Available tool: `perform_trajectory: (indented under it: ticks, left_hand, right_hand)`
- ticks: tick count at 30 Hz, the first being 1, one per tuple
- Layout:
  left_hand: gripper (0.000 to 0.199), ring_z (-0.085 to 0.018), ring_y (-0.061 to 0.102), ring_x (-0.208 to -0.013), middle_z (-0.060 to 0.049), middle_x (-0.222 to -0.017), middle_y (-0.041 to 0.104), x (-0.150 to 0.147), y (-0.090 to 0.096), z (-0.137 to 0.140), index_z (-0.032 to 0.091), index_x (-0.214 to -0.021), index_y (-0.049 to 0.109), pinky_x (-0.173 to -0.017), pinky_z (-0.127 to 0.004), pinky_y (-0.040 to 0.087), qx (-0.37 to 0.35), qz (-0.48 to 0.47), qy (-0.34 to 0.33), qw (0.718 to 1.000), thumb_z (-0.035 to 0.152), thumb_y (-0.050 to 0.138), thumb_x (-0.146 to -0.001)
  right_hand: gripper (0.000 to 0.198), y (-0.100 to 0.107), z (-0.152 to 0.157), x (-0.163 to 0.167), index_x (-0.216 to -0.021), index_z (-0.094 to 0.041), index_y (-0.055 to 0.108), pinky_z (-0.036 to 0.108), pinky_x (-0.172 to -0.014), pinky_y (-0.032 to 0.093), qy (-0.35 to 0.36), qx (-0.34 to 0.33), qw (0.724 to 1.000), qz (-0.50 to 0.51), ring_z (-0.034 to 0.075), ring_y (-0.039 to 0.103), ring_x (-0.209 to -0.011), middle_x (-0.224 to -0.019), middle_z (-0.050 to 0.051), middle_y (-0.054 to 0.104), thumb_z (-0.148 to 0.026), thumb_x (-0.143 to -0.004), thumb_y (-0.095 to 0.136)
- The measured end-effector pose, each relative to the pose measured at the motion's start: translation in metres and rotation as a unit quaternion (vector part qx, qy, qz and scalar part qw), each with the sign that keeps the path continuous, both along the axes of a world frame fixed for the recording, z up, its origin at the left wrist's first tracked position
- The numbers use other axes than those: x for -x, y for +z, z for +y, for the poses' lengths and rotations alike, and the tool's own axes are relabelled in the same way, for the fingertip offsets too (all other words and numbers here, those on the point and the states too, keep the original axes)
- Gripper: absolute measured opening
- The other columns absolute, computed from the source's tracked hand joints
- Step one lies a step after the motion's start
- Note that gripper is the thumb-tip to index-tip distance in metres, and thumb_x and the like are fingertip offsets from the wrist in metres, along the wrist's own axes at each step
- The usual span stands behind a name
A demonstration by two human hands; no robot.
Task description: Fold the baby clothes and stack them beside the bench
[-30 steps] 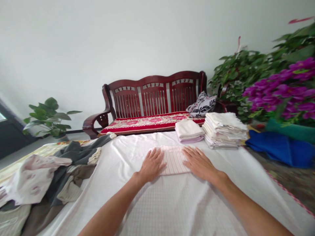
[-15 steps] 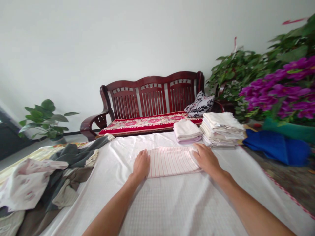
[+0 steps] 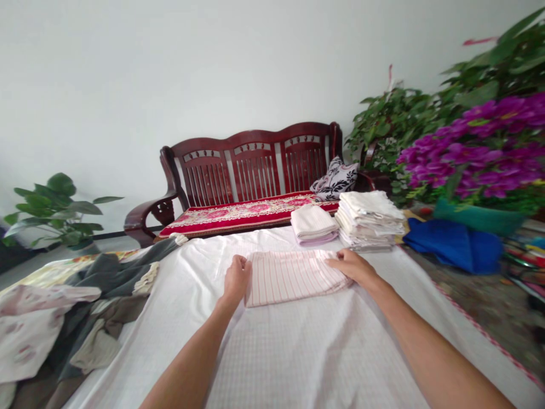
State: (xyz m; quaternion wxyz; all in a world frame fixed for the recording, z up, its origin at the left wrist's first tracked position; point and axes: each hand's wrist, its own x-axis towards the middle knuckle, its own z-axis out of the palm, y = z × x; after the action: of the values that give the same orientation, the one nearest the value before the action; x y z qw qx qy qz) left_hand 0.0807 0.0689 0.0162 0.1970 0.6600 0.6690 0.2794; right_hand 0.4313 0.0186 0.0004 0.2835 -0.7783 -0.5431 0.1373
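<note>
A folded white cloth with pink stripes lies on the white sheet in front of me; its exact kind does not show. My left hand is at its left edge with the fingers curled closed, seeming to pinch that edge. On the opposite side, my right hand grips the right end, thumb on top and fingers partly hidden underneath. Just beyond the right hand sit a small folded pile, cream over lilac, and a taller stack of folded pale cloths.
Loose clothes in grey, brown and pale pink lie heaped on the left. Past the white sheet stands a dark red wooden bench with a patterned cushion. Purple flowers and a blue cloth are at the right.
My left hand has curled closed at the cloth's left edge, where its fingers lay flatter before. The right hand's thumb now lies over the cloth's end. The view has turned slightly right.
</note>
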Motion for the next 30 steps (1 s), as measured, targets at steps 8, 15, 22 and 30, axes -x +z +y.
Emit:
perform_trajectory:
  ticks: [8,15,22,30]
  left_hand:
    - [0.051,-0.016,0.067,-0.076,-0.001,-0.089,0.068,0.007,-0.004,0.002,0.018,-0.138,0.043,-0.071,-0.026,0.048,-0.044,-0.149,-0.026,0.988,0.023,0.055,-0.089]
    - [0.063,-0.016,0.064,-0.069,0.003,-0.077,0.063,0.079,0.009,0.02,0.018,-0.144,0.043,-0.067,-0.027,0.048,-0.083,-0.168,-0.023,0.982,0.03,0.059,-0.084]
    - [0.05,-0.022,0.068,-0.094,-0.008,-0.107,0.07,0.12,-0.003,0.007,0.018,-0.137,0.051,-0.085,-0.033,0.051,-0.035,0.076,0.048,0.995,0.024,0.056,-0.088]
    - [0.045,-0.028,0.044,-0.14,-0.015,-0.145,0.054,0.073,-0.01,-0.022,0.015,-0.14,0.051,-0.117,-0.045,0.034,-0.168,0.218,-0.167,0.947,0.035,0.035,-0.103]
  right_hand:
    - [0.053,0.005,-0.001,0.022,-0.12,-0.018,0.056,0.033,-0.074,0.051,0.008,-0.119,0.983,0.142,0.023,0.067,-0.083,-0.092,0.005,0.071,-0.042,-0.074,0.069]
    - [0.064,0.011,0.005,0.089,-0.132,-0.016,0.048,0.035,-0.078,0.053,0.08,-0.127,0.949,0.278,0.024,0.068,-0.09,-0.1,0.008,0.071,-0.043,-0.077,0.065]
    - [0.052,0.013,0.001,0.125,-0.132,-0.018,0.053,0.036,-0.09,0.049,0.105,-0.022,0.994,0.013,0.026,0.064,-0.108,-0.122,0.012,0.068,-0.041,-0.087,0.06]
    - [0.048,0.033,-0.011,0.164,-0.142,-0.015,0.051,0.045,-0.118,0.026,0.258,-0.097,0.929,-0.247,0.029,0.035,-0.144,-0.152,0.014,0.048,-0.035,-0.1,0.038]
